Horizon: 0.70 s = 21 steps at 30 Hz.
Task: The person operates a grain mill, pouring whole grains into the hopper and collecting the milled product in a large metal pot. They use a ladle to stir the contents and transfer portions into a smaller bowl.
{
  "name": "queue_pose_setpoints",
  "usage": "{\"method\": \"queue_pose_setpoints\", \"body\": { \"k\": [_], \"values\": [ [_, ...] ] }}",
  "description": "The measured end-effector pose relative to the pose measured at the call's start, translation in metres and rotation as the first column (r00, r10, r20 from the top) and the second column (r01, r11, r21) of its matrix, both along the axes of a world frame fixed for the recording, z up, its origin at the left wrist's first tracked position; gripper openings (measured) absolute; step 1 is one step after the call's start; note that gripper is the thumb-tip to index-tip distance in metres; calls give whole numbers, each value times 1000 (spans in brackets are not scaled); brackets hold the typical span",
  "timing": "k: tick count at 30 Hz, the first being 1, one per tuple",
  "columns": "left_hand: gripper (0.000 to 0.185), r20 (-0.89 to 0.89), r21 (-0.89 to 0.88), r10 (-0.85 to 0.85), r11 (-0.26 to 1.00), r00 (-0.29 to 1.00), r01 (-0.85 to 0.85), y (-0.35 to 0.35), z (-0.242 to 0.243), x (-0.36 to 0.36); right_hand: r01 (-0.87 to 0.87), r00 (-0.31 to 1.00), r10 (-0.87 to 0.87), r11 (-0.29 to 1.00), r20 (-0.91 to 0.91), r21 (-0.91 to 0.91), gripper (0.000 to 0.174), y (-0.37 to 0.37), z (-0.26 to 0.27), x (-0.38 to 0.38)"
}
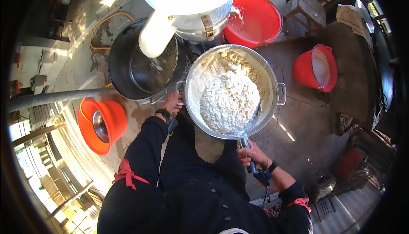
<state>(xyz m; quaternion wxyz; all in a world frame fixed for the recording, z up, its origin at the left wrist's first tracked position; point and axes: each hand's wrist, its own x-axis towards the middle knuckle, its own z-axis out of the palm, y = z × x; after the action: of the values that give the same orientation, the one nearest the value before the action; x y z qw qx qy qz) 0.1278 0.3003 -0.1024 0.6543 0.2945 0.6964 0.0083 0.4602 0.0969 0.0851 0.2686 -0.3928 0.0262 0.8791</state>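
My right hand is closed around the handle of a large scoop or ladle. A heap of wet, whitish, lumpy mash fills its bowl, over a round metal pot that holds more of the pale stuff. At the pot's left side handle, my left hand grips with its fingers. Above the pot in the picture stands a metal machine with a latch, a white hopper on top and a white spout. Beneath the spout sits a wide dark metal pot.
A red basin with whitish liquid stands beside the machine, and a red bucket farther right. At left are an orange-red bucket holding a metal bowl, a pole and an orange hose. A wooden chair stands upper right.
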Motion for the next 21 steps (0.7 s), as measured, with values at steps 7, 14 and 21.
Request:
{"method": "queue_pose_setpoints", "body": {
  "k": [7, 14, 21],
  "values": [
    [36, 259, -84, -137, 983, 956, 164, -47, 68, -43, 183, 982, -184, 983, -45, -9, 15, -12, 24, -35],
    [25, 254, -208, -41, 973, 966, 96, -113, 81, -73, 308, 950, -307, 951, -45, 4, 14, -9, -64, -41],
    [26, 87, -317, 42, 948, 995, -12, -162, 66, -123, 449, 893, -450, 888, 13, -101, 12, 31, -190, -37]
  ]
}}
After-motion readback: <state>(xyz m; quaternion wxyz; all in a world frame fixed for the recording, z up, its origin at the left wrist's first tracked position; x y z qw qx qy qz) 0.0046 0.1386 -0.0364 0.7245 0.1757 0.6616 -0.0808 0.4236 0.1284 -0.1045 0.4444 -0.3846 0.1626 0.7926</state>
